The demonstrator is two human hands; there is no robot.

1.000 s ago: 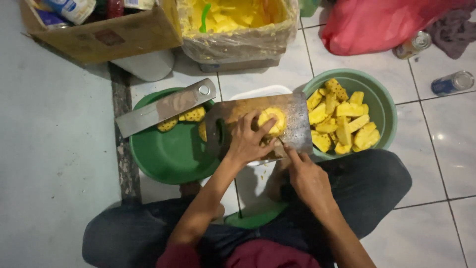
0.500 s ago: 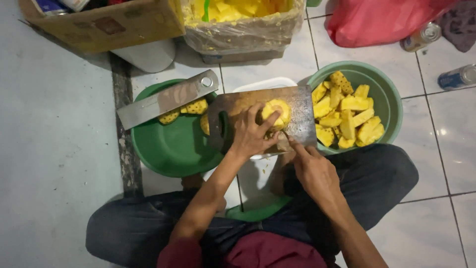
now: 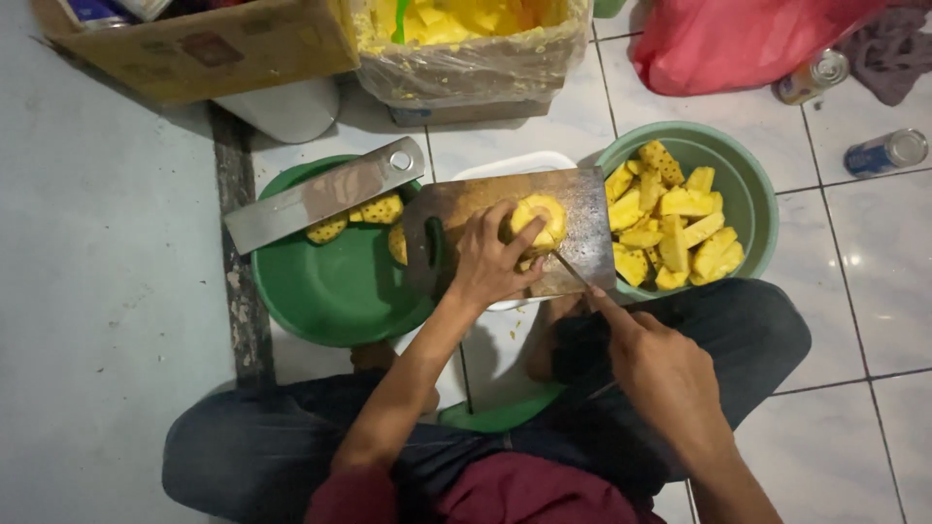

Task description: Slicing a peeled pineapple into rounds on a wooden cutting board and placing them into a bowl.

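My left hand [image 3: 492, 258] presses down on a peeled yellow pineapple [image 3: 540, 219] lying on a dark wooden cutting board [image 3: 582, 218]. My right hand [image 3: 660, 364] grips a small knife [image 3: 572, 271], its blade tip at the near side of the fruit. The board rests across a white tub [image 3: 519, 163] between two green basins. The right basin [image 3: 748, 180] holds several cut pineapple chunks [image 3: 670, 225]. The left basin [image 3: 330, 291] holds a few pineapple pieces [image 3: 374, 212] under a flat metal cleaver [image 3: 325, 194] laid across its rim.
A plastic-lined box of yellow peels [image 3: 476, 44] and a cardboard box [image 3: 204, 44] stand at the top. A red plastic bag [image 3: 738, 39] and two cans [image 3: 883, 152] lie at the upper right on the tiled floor. My crossed legs [image 3: 738, 335] are below the board.
My left hand has shifted its fingers over the pineapple and the knife has drawn in toward the fruit's near side. The camera view has moved slightly.
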